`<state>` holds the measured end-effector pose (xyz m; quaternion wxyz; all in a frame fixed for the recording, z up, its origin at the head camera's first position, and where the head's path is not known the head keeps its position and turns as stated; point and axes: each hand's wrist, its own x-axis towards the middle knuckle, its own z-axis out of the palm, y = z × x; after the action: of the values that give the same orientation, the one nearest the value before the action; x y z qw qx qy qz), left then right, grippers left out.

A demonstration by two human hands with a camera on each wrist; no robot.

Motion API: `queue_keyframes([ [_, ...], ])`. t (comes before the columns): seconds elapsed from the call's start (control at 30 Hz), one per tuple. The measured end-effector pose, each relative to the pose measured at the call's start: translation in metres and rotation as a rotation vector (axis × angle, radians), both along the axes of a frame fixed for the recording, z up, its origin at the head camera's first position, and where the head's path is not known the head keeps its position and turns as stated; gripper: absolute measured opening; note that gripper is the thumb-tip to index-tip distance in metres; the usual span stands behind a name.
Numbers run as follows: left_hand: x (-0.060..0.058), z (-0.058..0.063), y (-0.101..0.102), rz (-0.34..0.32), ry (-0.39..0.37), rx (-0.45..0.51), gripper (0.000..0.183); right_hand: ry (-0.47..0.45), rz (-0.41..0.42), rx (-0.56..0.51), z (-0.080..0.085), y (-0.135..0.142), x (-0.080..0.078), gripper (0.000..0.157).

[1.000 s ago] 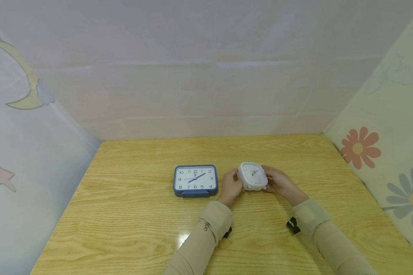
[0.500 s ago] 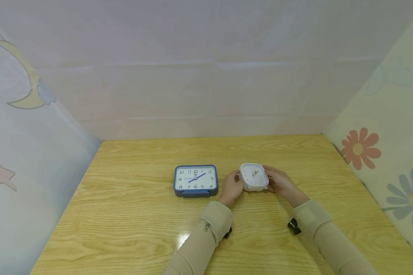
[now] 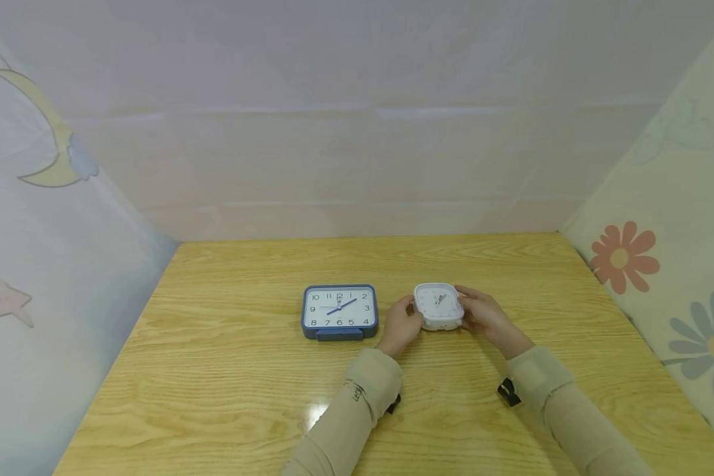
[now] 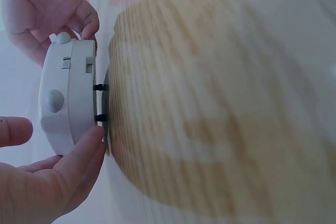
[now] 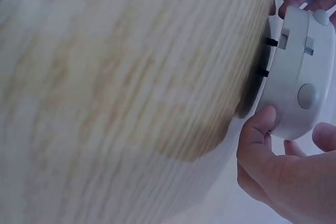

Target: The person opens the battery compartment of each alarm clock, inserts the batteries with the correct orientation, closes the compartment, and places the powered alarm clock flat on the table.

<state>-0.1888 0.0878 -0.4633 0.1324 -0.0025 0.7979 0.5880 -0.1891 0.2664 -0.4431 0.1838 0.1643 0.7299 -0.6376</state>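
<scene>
A small white alarm clock [image 3: 439,305] with rounded corners lies nearly flat between my two hands, its dial facing up. My left hand [image 3: 400,327] grips its left side, and my right hand [image 3: 486,318] grips the right. In the left wrist view, black pegs stick out from the clock's back [image 4: 79,93] towards the tabletop, with a narrow gap below it. The right wrist view shows right-hand fingertips [image 5: 268,116] curled under the casing's [image 5: 299,72] edge. Left of the left hand, a blue rectangular alarm clock [image 3: 340,312] lies face up.
The wooden tabletop [image 3: 226,370] reaches back to a pale cloth wall [image 3: 357,145]. Side walls carry a moon print [image 3: 41,132] on the left and flower prints [image 3: 619,256] on the right. Black bands [image 3: 508,393] show under the sleeves.
The white clock has tipped back from a tilt until its dial faces more upward, and it shifted slightly right and down. Both hands stayed on it. The blue clock stayed put on the table.
</scene>
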Motion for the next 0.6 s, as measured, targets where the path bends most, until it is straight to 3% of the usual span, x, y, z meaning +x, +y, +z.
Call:
queue_keyframes([
  [0.37,0.0001,-0.0014,-0.0008,0.029,0.062,-0.028,0.034,0.067,-0.011,0.038,-0.0024,0.0008,0.0020,0.050],
  [0.6,0.0015,0.0013,0.0007,0.055,0.022,0.002,0.032,0.075,-0.041,0.023,-0.0009,0.0011,0.0037,0.050],
])
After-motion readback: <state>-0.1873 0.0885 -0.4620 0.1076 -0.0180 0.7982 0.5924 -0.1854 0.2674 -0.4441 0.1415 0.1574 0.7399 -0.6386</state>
